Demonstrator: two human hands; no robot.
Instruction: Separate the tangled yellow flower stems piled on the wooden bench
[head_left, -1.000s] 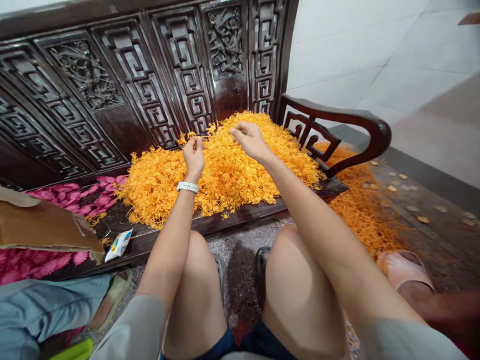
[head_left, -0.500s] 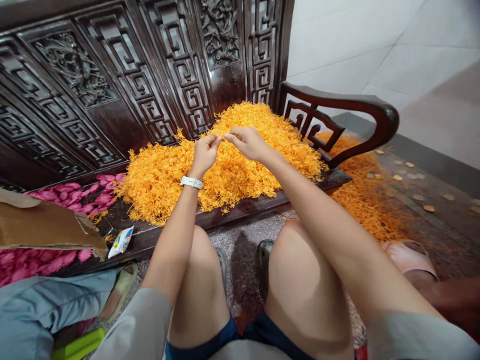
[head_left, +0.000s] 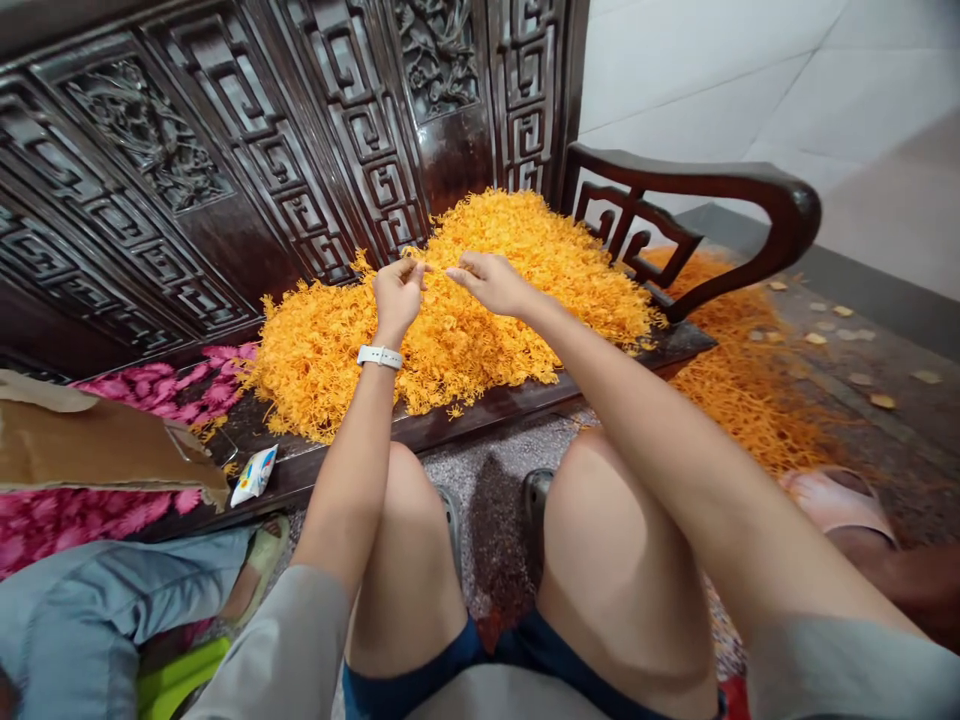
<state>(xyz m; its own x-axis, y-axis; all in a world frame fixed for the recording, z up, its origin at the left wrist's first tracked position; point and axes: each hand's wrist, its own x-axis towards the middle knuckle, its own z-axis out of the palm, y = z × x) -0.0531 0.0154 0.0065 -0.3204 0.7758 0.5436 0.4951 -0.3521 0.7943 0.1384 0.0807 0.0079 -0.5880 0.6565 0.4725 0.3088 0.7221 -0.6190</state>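
Note:
A wide heap of frilly orange artificial flower pieces (head_left: 517,240) covers the right part of the dark wooden bench seat (head_left: 480,425). Over the heap, my left hand (head_left: 397,292), with a white watch on its wrist, is closed in a pinch. A small orange flower piece (head_left: 411,253) shows at its fingertips. Just to the right, my right hand (head_left: 489,282) also has its fingertips pinched together, pointing at the left hand. What it holds, if anything, is too small to make out. A narrow gap with a thin orange bit separates the two hands.
Left on the bench lie pink flower pieces (head_left: 161,390), a cardboard box (head_left: 97,440) and a small white packet (head_left: 255,475). The carved armrest (head_left: 697,175) rises at right. More orange strands (head_left: 750,400) cover the floor. Other people's legs (head_left: 142,590) are on both sides.
My left hand has moved slightly left and up, widening the gap to my right hand. An orange piece now shows above its fingers. The view has shifted slightly.

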